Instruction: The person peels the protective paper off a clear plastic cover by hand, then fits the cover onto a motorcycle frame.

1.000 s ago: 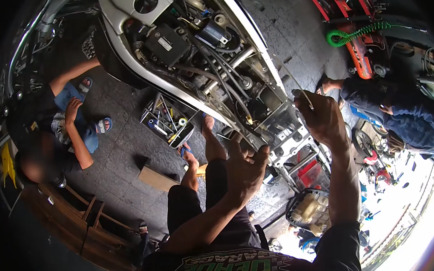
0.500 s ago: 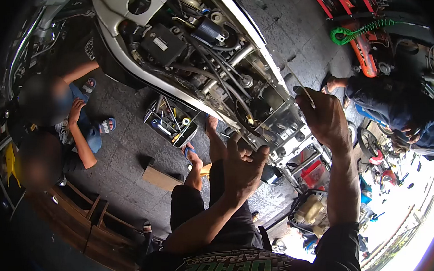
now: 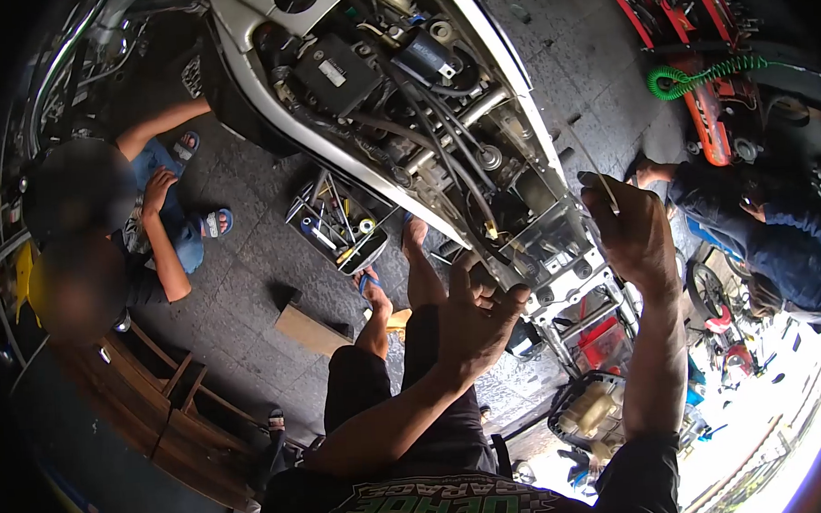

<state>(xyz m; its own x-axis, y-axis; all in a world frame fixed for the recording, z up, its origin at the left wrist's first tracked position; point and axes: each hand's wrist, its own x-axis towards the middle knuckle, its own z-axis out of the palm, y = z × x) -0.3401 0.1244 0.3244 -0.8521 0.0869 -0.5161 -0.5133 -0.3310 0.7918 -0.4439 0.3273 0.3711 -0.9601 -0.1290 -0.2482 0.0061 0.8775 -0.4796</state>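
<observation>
A motorcycle with its seat and covers off shows its bare frame, a black battery [image 3: 334, 73], hoses and a silver side panel [image 3: 327, 168]. My left hand [image 3: 474, 323] is at the near left edge of the frame, fingers bent and apart, thumb stretched out; whether it touches the frame is unclear. At the right edge, my right hand [image 3: 637, 245] is closed around a thin metal rod [image 3: 593, 161], which points up and away. Its other end and kind are hidden by the hand. Between my hands lies the metal rear section [image 3: 560, 272] of the frame.
A tool tray [image 3: 373, 258] with screwdrivers stands on the floor to the left. Two people sit at left; another person [image 3: 757, 220] crouches at right. A wooden bench [image 3: 193, 444] is lower left. A red stand [image 3: 710, 129] and green coiled hose [image 3: 675, 82] are upper right.
The whole view has shifted, so the motorcycle and surroundings appear slightly to the right and lower. Both hands keep nearly the same places on the motorcycle, the right still holding the rod.
</observation>
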